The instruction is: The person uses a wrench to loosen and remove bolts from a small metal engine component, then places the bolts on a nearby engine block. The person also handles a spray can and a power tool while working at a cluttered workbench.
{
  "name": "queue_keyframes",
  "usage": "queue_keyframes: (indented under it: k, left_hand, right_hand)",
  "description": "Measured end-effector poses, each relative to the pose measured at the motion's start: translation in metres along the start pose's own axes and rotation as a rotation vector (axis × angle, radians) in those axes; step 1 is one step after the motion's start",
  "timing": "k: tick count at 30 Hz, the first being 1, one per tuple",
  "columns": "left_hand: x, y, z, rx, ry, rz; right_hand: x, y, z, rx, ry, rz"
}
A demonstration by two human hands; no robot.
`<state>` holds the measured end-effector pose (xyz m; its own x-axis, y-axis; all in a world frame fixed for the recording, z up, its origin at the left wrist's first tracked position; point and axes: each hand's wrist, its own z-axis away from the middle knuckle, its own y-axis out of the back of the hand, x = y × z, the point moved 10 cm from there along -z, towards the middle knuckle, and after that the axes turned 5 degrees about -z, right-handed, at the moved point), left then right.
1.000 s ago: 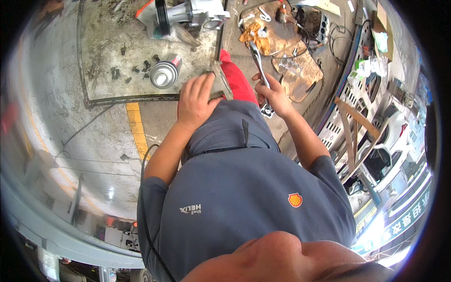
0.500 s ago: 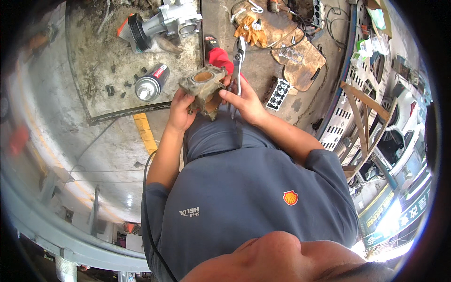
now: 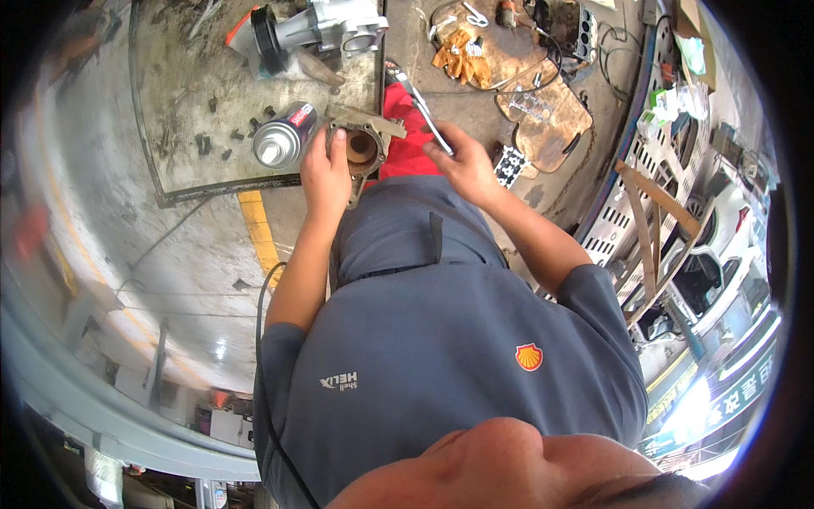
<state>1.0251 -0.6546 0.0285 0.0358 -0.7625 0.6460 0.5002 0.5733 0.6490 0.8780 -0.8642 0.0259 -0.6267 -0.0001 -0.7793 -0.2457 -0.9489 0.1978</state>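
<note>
My left hand (image 3: 326,174) grips a dirty cast-metal housing (image 3: 361,146) by its left side, thumb on its face. A round bore in the housing faces up toward me, and a flat flange runs along its far side. In my right hand (image 3: 466,165) is a pair of long metal pliers (image 3: 421,109), slanting away up and to the left. The pliers are apart from the housing, just to its right. My right fingers partly hide the end they wrap round.
Beside the housing, a spray can (image 3: 281,140) stands on a dirty board (image 3: 182,76) with several bolts (image 3: 203,142). A silver casting with a black pulley (image 3: 268,41) lies farther back. Red fabric (image 3: 400,148) is below my hands. Right of it lie a cylinder-head-like block (image 3: 510,165) and stained cardboard (image 3: 551,127).
The housing has turned so its bore faces me, and now only my left hand holds it. My right hand has moved right, away from it, and the pliers have tilted left.
</note>
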Motion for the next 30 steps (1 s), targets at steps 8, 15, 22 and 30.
queue_keyframes:
  k: [8,15,22,30]
  left_hand:
    - [-0.009,-0.008,-0.013,-0.067,0.009,0.012]
    - [-0.006,-0.003,-0.016,0.019,-0.048,0.015]
    - [-0.003,-0.001,-0.015,0.059,-0.142,0.005]
    - [-0.008,-0.006,-0.008,0.051,-0.126,0.022]
  right_hand:
    - [-0.089,0.027,0.045,-0.057,0.467,0.414]
    - [-0.099,0.035,0.046,0.019,0.393,0.369]
    - [-0.039,0.031,0.013,-0.098,0.132,0.464]
    - [-0.003,0.026,0.015,-0.311,-0.16,0.176]
